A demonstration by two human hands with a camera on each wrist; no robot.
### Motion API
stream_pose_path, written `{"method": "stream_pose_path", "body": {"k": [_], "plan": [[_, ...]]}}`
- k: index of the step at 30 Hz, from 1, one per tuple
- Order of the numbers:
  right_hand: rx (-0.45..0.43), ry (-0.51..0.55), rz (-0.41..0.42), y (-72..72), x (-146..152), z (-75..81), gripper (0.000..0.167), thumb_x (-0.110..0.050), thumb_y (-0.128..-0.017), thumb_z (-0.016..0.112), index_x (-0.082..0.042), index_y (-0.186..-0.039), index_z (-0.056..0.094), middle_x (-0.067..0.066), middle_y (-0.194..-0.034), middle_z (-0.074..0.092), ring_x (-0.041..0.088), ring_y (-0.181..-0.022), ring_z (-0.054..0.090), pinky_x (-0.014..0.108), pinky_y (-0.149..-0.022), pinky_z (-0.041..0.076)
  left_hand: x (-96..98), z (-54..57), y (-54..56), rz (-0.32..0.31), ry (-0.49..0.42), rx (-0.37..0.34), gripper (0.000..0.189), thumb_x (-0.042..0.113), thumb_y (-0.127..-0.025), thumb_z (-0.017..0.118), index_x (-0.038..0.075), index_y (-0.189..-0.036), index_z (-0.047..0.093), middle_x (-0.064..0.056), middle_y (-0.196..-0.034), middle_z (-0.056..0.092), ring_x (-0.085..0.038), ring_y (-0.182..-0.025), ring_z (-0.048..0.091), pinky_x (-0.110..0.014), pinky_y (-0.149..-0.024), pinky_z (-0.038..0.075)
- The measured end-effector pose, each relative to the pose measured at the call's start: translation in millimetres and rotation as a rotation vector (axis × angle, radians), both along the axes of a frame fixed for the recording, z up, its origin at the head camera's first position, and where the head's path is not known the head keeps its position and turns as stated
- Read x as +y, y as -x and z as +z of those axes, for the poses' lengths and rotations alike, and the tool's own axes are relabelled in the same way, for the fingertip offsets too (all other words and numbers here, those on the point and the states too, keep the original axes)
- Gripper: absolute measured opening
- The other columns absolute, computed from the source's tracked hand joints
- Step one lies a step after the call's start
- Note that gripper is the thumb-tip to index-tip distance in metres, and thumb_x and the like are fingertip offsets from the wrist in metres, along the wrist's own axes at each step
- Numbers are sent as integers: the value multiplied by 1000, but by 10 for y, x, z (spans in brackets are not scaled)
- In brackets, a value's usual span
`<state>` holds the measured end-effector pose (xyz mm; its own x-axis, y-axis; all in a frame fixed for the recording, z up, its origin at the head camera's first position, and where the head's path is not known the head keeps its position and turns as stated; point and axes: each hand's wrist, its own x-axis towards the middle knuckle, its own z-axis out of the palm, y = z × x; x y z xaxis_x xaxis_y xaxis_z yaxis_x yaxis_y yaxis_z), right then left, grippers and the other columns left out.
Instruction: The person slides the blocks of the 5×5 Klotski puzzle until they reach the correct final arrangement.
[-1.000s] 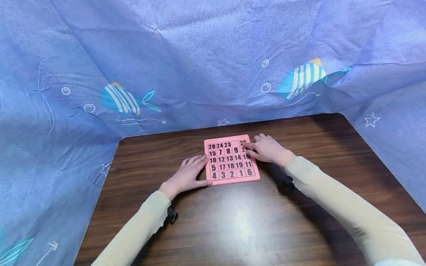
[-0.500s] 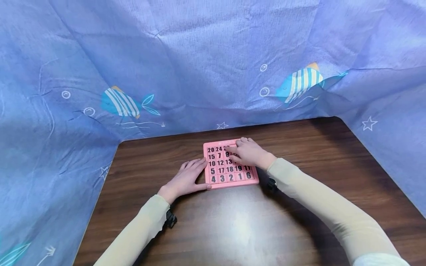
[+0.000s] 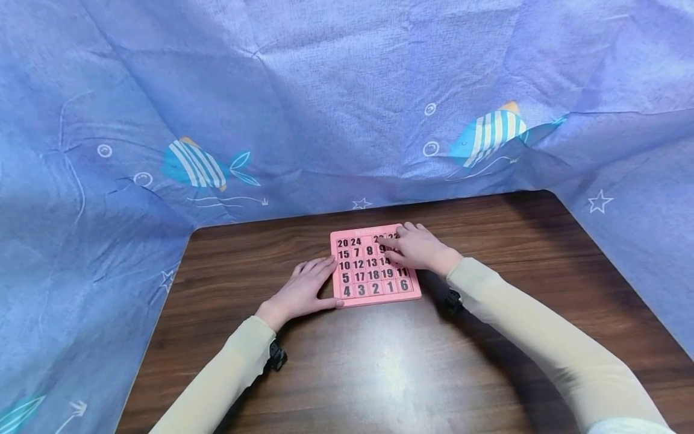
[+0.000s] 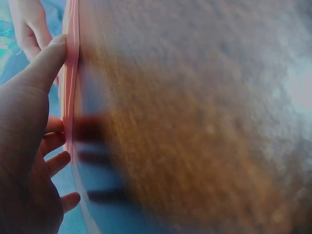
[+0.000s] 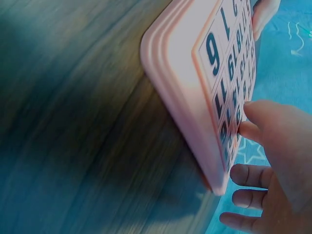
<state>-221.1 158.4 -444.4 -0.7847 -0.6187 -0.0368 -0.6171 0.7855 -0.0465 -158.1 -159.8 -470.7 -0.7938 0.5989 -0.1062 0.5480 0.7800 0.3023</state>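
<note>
A pink sliding number puzzle [image 3: 374,288] lies flat on the table in the head view. Its top row shows 20, 24, a gap, then 23 and a partly covered 22. My left hand [image 3: 303,289] rests against the puzzle's left side, its thumb at the near left corner and its fingers spread along the edge. With the index finger of my right hand [image 3: 423,248], I touch the 23 tile beside the gap; the other fingers are loose. This hand hides some tiles at the right. In the right wrist view, the puzzle's thick rim [image 5: 170,63] shows.
The dark wooden table [image 3: 260,241] extends around the puzzle. A blue cloth [image 3: 336,108] printed with fish hangs behind it and along both sides. Black wrist cameras sit under each sleeve.
The 23 tile has slid one place right, so the top-row gap is now left of it. My right hand moved left over the puzzle, then slightly back right. My left hand stayed put.
</note>
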Motion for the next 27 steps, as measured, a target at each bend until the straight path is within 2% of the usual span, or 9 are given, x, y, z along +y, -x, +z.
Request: {"method": "stream_pose_path", "body": {"k": [7, 15, 23, 27], "plan": [[11, 5, -6, 16, 49, 13, 48, -42, -104, 61, -22, -147, 63, 13, -107, 62, 32, -97, 52, 51, -87, 44, -17, 25, 17, 3, -6, 6, 98, 67, -93, 65, 7, -163, 33, -10, -170, 29, -34, -155, 27, -61, -121, 20], [8, 25, 38, 24, -247, 36, 48, -39, -106, 57, -21, -150, 59, 17, -114, 64, 34, -108, 54, 53, -99, 43, -8, 19, 10, 4, 11, 6, 98, 67, -93, 64, 7, -164, 32, -10, -171, 29, -35, -155, 27, -61, -121, 20], [36, -51, 61, 12, -459, 7, 48, -43, -106, 54, -27, -151, 58, 13, -112, 64, 29, -103, 54, 49, -88, 41, 24, 10, -13, 15, -3, -23, 94, 64, -95, 64, 8, -164, 32, -9, -171, 27, -34, -156, 25, -61, -121, 20], [34, -44, 69, 1, -395, 14, 49, -41, -105, 56, -27, -152, 57, 14, -111, 64, 31, -105, 54, 51, -96, 42, 11, 3, -17, 17, 2, -18, 95, 64, -95, 63, 8, -164, 32, -9, -172, 26, -34, -156, 25, -61, -121, 20]]}}
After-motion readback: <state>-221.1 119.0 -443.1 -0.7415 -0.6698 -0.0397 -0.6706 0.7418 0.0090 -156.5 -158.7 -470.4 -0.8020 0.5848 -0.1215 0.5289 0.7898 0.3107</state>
